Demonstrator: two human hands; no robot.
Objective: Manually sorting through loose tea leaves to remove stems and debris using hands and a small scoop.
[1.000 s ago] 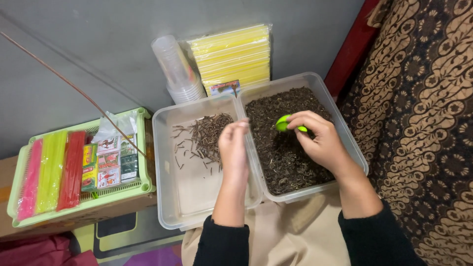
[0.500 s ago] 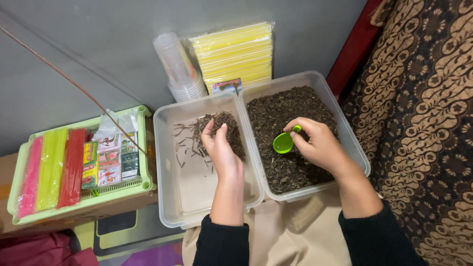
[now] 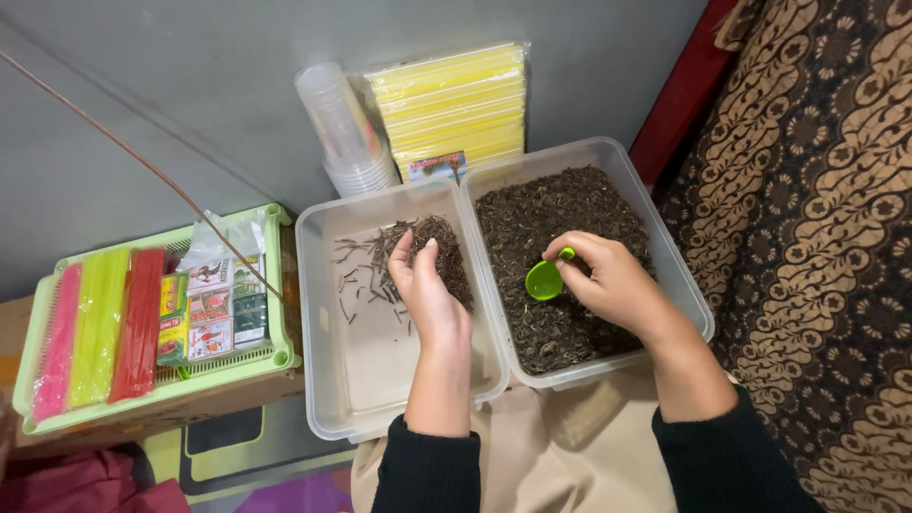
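A plain grey wall [image 3: 171,85] backs the scene, evenly lit.
Right of the wall runs a dark red upright edge [image 3: 676,90], then brown-and-black floral patterned fabric [image 3: 817,247]. Below the wall, at lower left, lies a purple and yellow-green patterned mat [image 3: 256,465].

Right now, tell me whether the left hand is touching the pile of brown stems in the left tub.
Touching. The head view shows the left hand lying cupped on the pile of brown stems in the left tub, its fingers among them.

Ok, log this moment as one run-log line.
left hand: cupped over stems in left tub | right hand: holds green scoop over dried tea leaves, right tub
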